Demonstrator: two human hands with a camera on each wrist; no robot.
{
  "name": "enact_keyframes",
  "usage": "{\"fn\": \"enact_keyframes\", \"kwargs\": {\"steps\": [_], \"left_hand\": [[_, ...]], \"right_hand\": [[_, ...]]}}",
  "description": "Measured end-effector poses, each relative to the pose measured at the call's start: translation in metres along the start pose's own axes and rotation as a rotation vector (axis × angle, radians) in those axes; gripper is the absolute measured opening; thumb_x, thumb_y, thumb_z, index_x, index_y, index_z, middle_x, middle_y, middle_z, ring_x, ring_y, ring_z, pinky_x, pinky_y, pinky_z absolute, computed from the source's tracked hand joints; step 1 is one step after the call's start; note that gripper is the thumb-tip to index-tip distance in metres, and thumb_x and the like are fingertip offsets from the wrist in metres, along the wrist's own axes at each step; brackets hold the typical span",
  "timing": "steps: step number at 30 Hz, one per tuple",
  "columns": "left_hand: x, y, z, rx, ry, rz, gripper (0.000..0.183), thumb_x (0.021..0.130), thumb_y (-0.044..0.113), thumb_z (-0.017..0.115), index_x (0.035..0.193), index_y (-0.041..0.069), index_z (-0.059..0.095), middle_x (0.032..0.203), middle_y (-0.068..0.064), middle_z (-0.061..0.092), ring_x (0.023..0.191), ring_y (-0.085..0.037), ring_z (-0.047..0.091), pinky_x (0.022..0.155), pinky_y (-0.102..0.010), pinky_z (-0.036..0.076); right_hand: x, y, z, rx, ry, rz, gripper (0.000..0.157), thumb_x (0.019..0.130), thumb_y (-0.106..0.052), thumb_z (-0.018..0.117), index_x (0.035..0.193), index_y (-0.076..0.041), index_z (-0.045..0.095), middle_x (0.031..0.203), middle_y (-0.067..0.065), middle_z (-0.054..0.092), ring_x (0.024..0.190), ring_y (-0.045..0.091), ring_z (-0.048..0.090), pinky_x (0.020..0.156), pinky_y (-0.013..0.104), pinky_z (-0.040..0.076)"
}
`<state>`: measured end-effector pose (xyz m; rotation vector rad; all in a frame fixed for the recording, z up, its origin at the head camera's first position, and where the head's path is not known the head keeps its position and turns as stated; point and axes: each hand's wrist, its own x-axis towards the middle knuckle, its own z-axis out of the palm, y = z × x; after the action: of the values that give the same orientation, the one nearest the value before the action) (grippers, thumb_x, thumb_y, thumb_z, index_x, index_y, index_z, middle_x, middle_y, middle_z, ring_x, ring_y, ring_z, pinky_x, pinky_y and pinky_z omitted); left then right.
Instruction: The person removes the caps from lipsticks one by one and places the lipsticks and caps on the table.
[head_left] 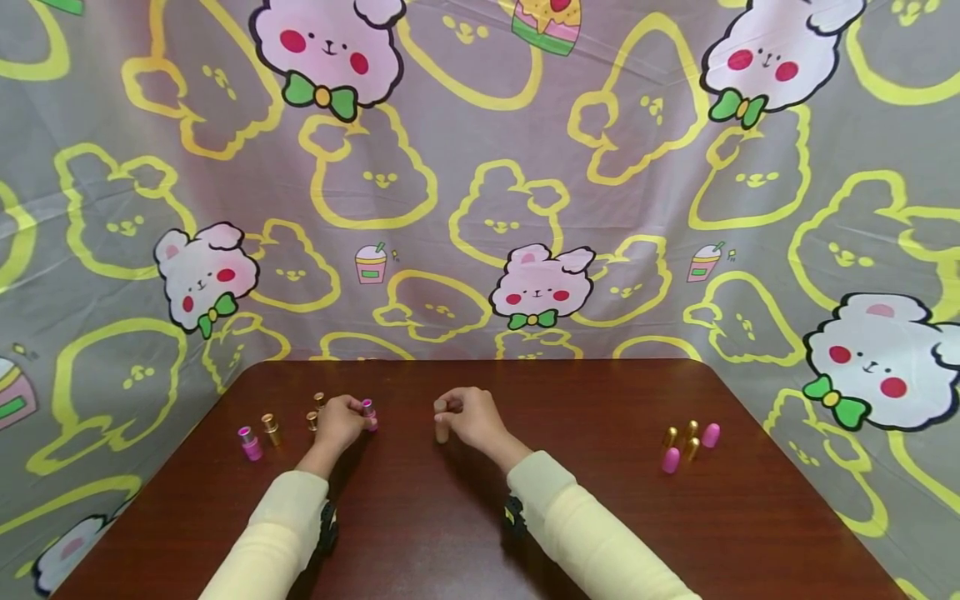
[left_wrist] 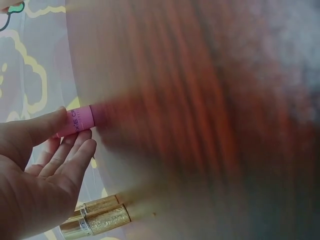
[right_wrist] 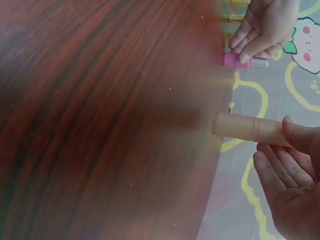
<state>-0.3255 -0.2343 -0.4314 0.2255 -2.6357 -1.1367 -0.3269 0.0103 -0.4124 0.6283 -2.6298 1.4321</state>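
My left hand (head_left: 341, 423) pinches an uncapped pink lipstick tube (head_left: 368, 407), which stands upright left of the table's middle. Lettering shows on its pink base (left_wrist: 79, 120) in the left wrist view, and a silver collar tops it. To the right, my right hand (head_left: 477, 419) holds a plain beige lipstick tube (head_left: 442, 431) between thumb and fingers near its upper end. In the right wrist view a seam rings the beige tube (right_wrist: 240, 127), and the fingers hide its top. Some distance separates the two tubes.
Left of my left hand stand several uncapped gold lipstick tubes (head_left: 271, 430) and another pink one (head_left: 250, 444). On the table's right side stand several gold caps (head_left: 692, 450) and pink caps (head_left: 671, 460). A patterned cloth (head_left: 442, 208) hangs behind the brown table (head_left: 420, 533).
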Motion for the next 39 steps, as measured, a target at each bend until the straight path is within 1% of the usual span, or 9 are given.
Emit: {"fn": "enact_keyframes", "kwargs": {"steps": [5,9,14,20,26,29,34,37,39], "left_hand": [[-0.002,-0.001,0.0,-0.006,-0.015,0.011,0.025,0.074,0.004,0.081,0.084,-0.005,0.061,0.073,-0.012,0.065,0.07,-0.026,0.059,0.058,-0.031,0.043],[-0.003,-0.001,0.001,-0.015,-0.016,0.001,0.026,0.074,0.003,0.081,0.086,-0.005,0.06,0.075,-0.012,0.065,0.071,-0.025,0.058,0.058,-0.03,0.043],[-0.002,-0.001,0.003,-0.014,-0.011,0.006,0.027,0.072,0.003,0.081,0.09,-0.005,0.062,0.078,-0.014,0.067,0.075,-0.028,0.061,0.063,-0.034,0.045],[-0.004,-0.003,0.001,0.002,-0.013,0.023,0.028,0.072,0.004,0.082,0.09,-0.006,0.063,0.08,-0.016,0.068,0.08,-0.032,0.061,0.071,-0.041,0.046],[-0.005,-0.001,-0.002,-0.042,-0.016,0.031,0.029,0.074,0.008,0.083,0.092,-0.005,0.064,0.081,-0.014,0.069,0.081,-0.033,0.06,0.074,-0.042,0.044],[-0.004,0.001,-0.003,-0.056,-0.016,0.024,0.035,0.076,0.009,0.082,0.1,-0.006,0.062,0.09,-0.019,0.068,0.087,-0.035,0.059,0.077,-0.044,0.043],[-0.005,0.008,-0.006,-0.062,-0.01,0.027,0.048,0.079,0.011,0.078,0.117,-0.009,0.057,0.113,-0.028,0.062,0.101,-0.041,0.057,0.086,-0.051,0.042],[-0.005,0.012,-0.007,-0.078,0.005,0.031,0.053,0.081,0.011,0.077,0.125,-0.008,0.054,0.124,-0.029,0.057,0.111,-0.042,0.054,0.093,-0.052,0.041],[-0.005,0.016,-0.006,-0.086,0.028,0.042,0.055,0.081,0.011,0.076,0.127,-0.007,0.053,0.129,-0.029,0.055,0.117,-0.042,0.052,0.096,-0.051,0.04]], "right_hand": [[-0.004,-0.001,-0.008,-0.006,0.037,-0.035,0.006,0.085,-0.011,0.076,0.09,-0.012,0.074,0.084,-0.006,0.07,0.08,0.01,0.065,0.069,0.028,0.053],[-0.008,-0.001,-0.017,0.027,0.042,-0.058,0.004,0.085,-0.011,0.075,0.088,-0.013,0.072,0.083,-0.007,0.07,0.08,0.008,0.065,0.072,0.029,0.053],[-0.014,-0.004,-0.03,0.088,0.032,-0.059,0.003,0.086,-0.01,0.074,0.086,-0.012,0.072,0.08,-0.007,0.071,0.079,0.008,0.065,0.071,0.03,0.051],[-0.021,-0.012,-0.044,0.101,0.053,-0.078,0.003,0.086,-0.012,0.075,0.088,-0.01,0.073,0.083,-0.007,0.072,0.083,0.009,0.066,0.072,0.031,0.052],[-0.026,-0.015,-0.058,0.12,0.087,-0.074,0.006,0.085,-0.013,0.075,0.091,-0.013,0.074,0.086,-0.007,0.072,0.084,0.01,0.066,0.073,0.031,0.053],[-0.029,-0.016,-0.065,0.153,0.106,-0.067,0.007,0.085,-0.012,0.076,0.091,-0.013,0.074,0.087,-0.005,0.072,0.084,0.012,0.067,0.075,0.033,0.053],[-0.033,-0.018,-0.075,0.194,0.149,-0.046,0.013,0.083,-0.011,0.078,0.095,-0.01,0.074,0.09,-0.002,0.072,0.085,0.016,0.067,0.076,0.034,0.054],[-0.035,-0.018,-0.08,0.205,0.189,-0.029,0.017,0.082,-0.011,0.079,0.098,-0.008,0.074,0.091,0.0,0.072,0.084,0.017,0.066,0.075,0.033,0.054],[-0.037,-0.018,-0.083,0.224,0.214,-0.017,0.019,0.082,-0.011,0.079,0.1,-0.006,0.074,0.091,0.002,0.072,0.085,0.019,0.066,0.075,0.033,0.054]]}}
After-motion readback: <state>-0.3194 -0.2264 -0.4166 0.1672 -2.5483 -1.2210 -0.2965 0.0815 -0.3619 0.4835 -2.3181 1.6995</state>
